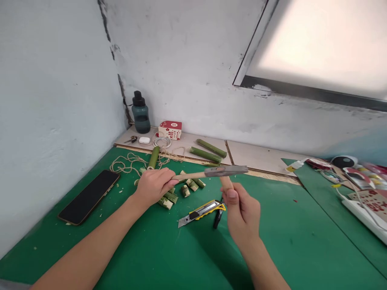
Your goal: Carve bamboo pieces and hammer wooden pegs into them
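Observation:
My right hand is closed round the short wooden handle of a hammer, with its grey metal head lying sideways above my fist. In my closed left hand is a thin pale wooden stick. Its right end meets the left end of the hammer head in this view. Below and behind the left hand lie several cut green bamboo pieces, partly covered by it. A yellow utility knife with its blade out rests on the green tabletop, and a black marker lies beside it, under the right hand.
A phone lies at left. Behind are twine, an upright bamboo tube, a water bottle, a red-and-white box and longer bamboo lengths. A power strip and small items sit at right. Walls bound the back and left.

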Available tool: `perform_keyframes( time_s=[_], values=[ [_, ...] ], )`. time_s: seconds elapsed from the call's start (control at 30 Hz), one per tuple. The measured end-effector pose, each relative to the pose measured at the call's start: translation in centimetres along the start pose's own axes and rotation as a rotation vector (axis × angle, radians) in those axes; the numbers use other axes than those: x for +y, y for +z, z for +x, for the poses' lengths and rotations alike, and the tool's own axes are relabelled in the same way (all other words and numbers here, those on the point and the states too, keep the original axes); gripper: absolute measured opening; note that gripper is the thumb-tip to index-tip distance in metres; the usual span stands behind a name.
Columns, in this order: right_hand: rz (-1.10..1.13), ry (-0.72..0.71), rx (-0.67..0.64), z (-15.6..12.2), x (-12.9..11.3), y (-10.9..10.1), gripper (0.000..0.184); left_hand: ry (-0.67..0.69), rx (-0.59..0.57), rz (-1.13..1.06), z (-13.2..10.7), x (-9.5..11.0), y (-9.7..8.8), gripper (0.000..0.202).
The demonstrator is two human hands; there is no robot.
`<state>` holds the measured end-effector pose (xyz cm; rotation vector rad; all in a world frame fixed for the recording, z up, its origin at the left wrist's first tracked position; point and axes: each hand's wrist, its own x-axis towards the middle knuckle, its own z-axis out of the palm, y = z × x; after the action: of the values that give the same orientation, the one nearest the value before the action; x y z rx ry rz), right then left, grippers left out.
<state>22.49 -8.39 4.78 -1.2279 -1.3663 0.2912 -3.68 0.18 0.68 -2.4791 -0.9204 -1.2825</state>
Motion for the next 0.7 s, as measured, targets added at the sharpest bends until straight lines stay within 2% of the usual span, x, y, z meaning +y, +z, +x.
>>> perform_keyframes(
  time_s=[0.03, 0.07, 0.13, 0.17, 0.2, 0.3, 0.33, 0.37, 0.47, 0.5, 0.53, 0.6, 0.63, 0.67, 0.7],
  values=[
    [-0.011, 0.014, -0.016, 0.04, -0.01, -0.07, 0.043, -0.009, 0.002, 0.004, 0.02, -0.01, -0.03, 0.04],
    [0.025, 0.018, 0.033, 0.11, -0.04, -0.16, 0.042, -0.02, 0.006, 0.004, 0.05, -0.02, -0.07, 0.04],
    [0.154, -0.004, 0.219, 0.3, -0.09, -0.36, 0.043, -0.033, 0.013, -0.007, 0.12, -0.02, -0.17, 0.04],
    [0.192, -0.019, 0.268, 0.35, -0.1, -0.43, 0.043, -0.03, 0.014, -0.013, 0.14, 0.0, -0.2, 0.041],
    [0.188, -0.028, 0.241, 0.36, -0.08, -0.47, 0.043, -0.021, 0.014, -0.016, 0.15, 0.02, -0.21, 0.042],
    [0.01, -0.025, -0.104, 0.2, 0.11, -0.57, 0.039, -0.004, 0.005, -0.015, 0.13, 0.05, -0.2, 0.041],
    [-0.033, -0.02, -0.157, 0.17, 0.17, -0.61, 0.038, -0.01, 0.004, -0.014, 0.12, 0.04, -0.19, 0.041],
    [-0.033, -0.015, -0.129, 0.18, 0.2, -0.66, 0.037, -0.022, 0.005, -0.015, 0.12, 0.03, -0.2, 0.04],
    [0.138, -0.03, 0.199, 0.32, 0.09, -0.77, 0.042, -0.036, 0.012, -0.024, 0.15, 0.12, -0.23, 0.041],
    [0.159, -0.033, 0.22, 0.33, 0.03, -0.78, 0.043, -0.027, 0.008, -0.028, 0.15, 0.19, -0.23, 0.042],
    [0.134, -0.036, 0.169, 0.3, -0.02, -0.79, 0.043, -0.017, 0.001, -0.032, 0.16, 0.25, -0.22, 0.043],
    [0.0, -0.042, -0.041, 0.21, -0.06, -0.84, 0.041, -0.009, -0.011, -0.032, 0.18, 0.34, -0.23, 0.042],
    [-0.047, -0.041, -0.103, 0.18, -0.07, -0.87, 0.039, -0.011, -0.011, -0.032, 0.2, 0.35, -0.24, 0.041],
    [-0.049, -0.038, -0.09, 0.19, -0.08, -0.91, 0.038, -0.016, -0.007, -0.031, 0.23, 0.34, -0.28, 0.04],
    [-0.005, -0.037, -0.004, 0.22, -0.1, -0.94, 0.038, -0.023, 0.001, -0.031, 0.26, 0.32, -0.33, 0.04]
  ],
)
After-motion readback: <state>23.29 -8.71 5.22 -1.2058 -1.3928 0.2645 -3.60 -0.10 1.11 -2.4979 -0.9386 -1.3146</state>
